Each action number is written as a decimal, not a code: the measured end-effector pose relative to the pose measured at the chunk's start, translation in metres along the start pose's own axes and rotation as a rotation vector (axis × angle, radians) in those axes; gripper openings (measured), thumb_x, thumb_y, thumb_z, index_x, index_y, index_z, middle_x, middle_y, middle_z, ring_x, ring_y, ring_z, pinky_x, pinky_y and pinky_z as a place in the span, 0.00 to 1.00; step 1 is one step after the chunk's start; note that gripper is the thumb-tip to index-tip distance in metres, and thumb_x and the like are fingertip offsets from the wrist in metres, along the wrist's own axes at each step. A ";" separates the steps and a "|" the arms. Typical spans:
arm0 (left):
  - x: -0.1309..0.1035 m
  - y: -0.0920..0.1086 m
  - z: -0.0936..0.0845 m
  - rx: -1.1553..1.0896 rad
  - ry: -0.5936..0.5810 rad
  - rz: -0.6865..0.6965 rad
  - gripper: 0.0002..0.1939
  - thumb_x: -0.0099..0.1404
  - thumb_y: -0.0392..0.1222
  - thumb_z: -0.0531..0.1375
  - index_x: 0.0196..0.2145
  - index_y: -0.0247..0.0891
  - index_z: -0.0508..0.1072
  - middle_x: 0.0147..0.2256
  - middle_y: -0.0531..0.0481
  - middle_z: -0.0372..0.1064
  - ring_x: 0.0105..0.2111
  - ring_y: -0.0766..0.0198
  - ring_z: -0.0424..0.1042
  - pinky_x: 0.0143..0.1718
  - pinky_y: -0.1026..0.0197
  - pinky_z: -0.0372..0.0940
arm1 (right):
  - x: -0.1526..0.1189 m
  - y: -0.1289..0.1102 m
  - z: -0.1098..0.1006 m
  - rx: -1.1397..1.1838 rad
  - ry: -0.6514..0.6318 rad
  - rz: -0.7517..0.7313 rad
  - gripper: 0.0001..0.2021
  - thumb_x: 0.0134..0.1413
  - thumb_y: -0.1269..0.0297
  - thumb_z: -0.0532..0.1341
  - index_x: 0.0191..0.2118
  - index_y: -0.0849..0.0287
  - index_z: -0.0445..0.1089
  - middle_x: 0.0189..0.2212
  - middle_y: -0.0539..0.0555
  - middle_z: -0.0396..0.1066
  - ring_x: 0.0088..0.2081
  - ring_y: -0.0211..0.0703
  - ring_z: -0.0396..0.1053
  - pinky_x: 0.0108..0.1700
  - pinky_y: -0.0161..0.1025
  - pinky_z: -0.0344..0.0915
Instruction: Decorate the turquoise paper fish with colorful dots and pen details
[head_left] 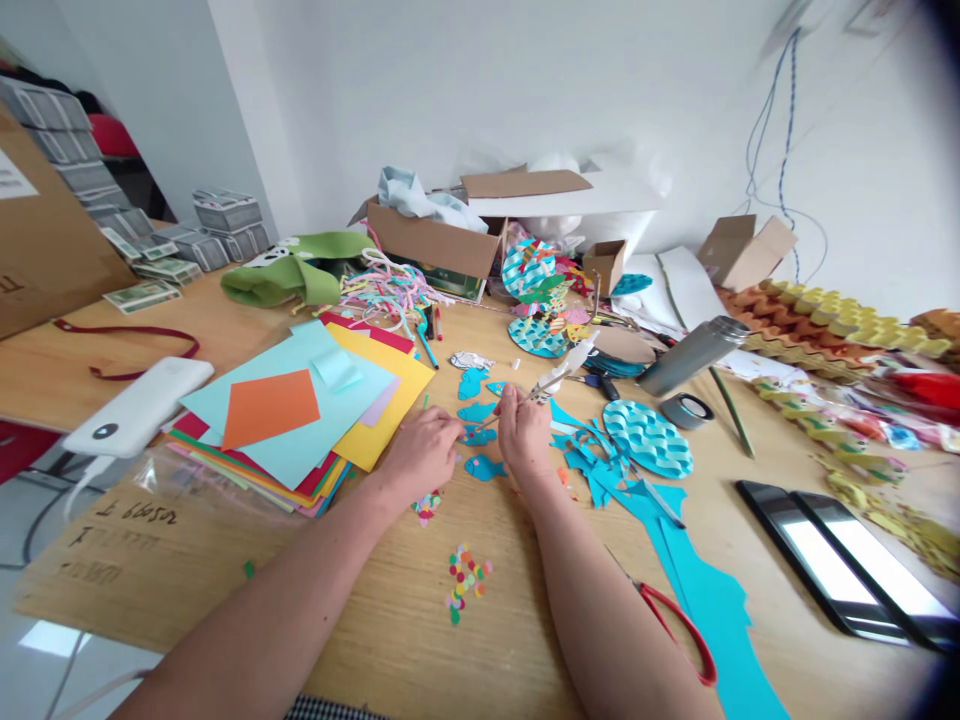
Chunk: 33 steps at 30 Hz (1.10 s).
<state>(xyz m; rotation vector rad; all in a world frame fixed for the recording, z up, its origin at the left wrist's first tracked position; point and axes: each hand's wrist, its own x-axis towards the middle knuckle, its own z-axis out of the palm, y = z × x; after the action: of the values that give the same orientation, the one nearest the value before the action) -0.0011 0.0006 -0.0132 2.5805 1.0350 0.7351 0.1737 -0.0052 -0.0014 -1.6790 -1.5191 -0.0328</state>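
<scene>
Several blue paper fish (pixel 484 467) lie in a column on the wooden table. My right hand (pixel 523 430) is closed around a thin brush-like stick (pixel 553 382), whose lower tip points down at one of the fish. Left of that fish, my left hand (pixel 424 450) rests low with its fingers together at the fish's edge; whether anything is between them is too small to tell. Small coloured paper dots (pixel 466 580) form a pile nearer to me, and more dots (pixel 426 506) lie beside my left hand. A white fish with dark lines (pixel 472 360) lies beyond the column.
Coloured paper sheets (pixel 300 400) are stacked at the left, near a white power bank (pixel 142 405). Blue scraps (pixel 701 590), red-handled scissors (pixel 679 630), a metal flask (pixel 694 355) and two phones (pixel 832 560) lie right. Boxes (pixel 435 240) and crafts line the back.
</scene>
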 end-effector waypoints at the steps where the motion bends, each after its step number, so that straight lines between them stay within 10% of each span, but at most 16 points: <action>1: 0.000 0.000 0.000 0.001 -0.001 0.002 0.17 0.56 0.21 0.56 0.40 0.34 0.75 0.38 0.43 0.75 0.48 0.54 0.71 0.53 0.53 0.68 | 0.000 0.000 0.000 -0.007 -0.013 -0.019 0.27 0.69 0.50 0.41 0.20 0.53 0.60 0.16 0.52 0.65 0.21 0.42 0.65 0.29 0.38 0.55; 33: -0.001 -0.004 0.001 0.005 0.040 -0.010 0.28 0.56 0.22 0.56 0.54 0.34 0.71 0.45 0.42 0.73 0.50 0.55 0.69 0.55 0.52 0.67 | 0.002 0.000 -0.008 0.131 0.060 0.090 0.30 0.68 0.45 0.40 0.21 0.54 0.63 0.14 0.51 0.65 0.21 0.43 0.68 0.28 0.37 0.60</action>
<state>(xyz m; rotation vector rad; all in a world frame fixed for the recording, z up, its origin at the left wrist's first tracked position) -0.0031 0.0028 -0.0162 2.5730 1.0615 0.7853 0.1779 -0.0080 0.0051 -1.6252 -1.3708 0.0627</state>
